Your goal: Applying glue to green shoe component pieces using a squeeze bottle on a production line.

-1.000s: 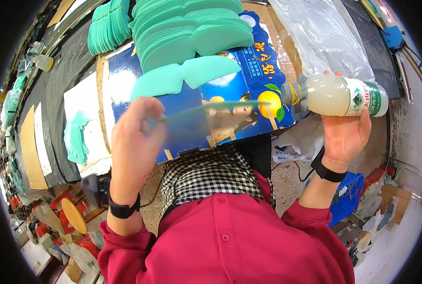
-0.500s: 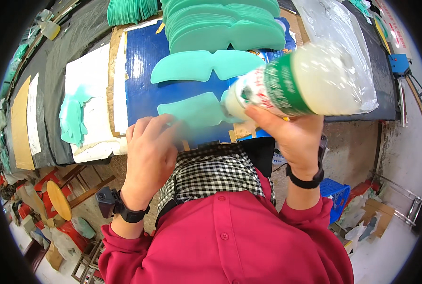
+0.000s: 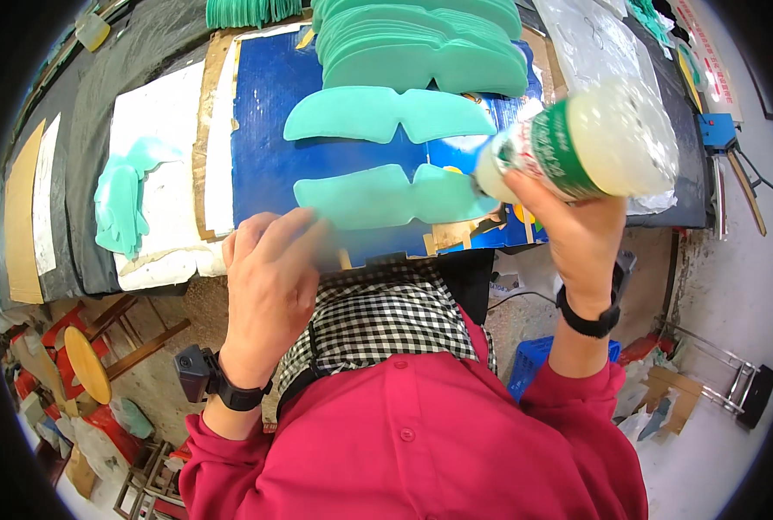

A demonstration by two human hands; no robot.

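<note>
A tilted plastic bottle (image 3: pixel 625 143) with a green-and-white label and a pale, cloudy content is in my right hand (image 3: pixel 568 230), fingers wrapped around its neck end. Its tip points down-left at the right end of the nearest flat turquoise piece (image 3: pixel 360 198), touching or just above it. That piece is long, with a notch in the middle. At its left end is my left hand (image 3: pixel 269 277), fingers bent, the fingertips blurred. Whether they grip the piece does not show. A second such piece (image 3: pixel 343 117) lies just beyond, parallel to it.
Under the pieces is a blue cardboard sheet (image 3: pixel 269 87). A fanned stack of turquoise pieces (image 3: pixel 421 65) lies at its far side. Crumpled turquoise scraps (image 3: pixel 120 208) rest on a white board (image 3: pixel 170 199) at left. Clear plastic sheeting (image 3: pixel 594 43) covers the far right.
My right hand and the bottle have moved right along the nearest piece, its tip now at the right end. My left hand stays by the left end. The view has shifted slightly.
</note>
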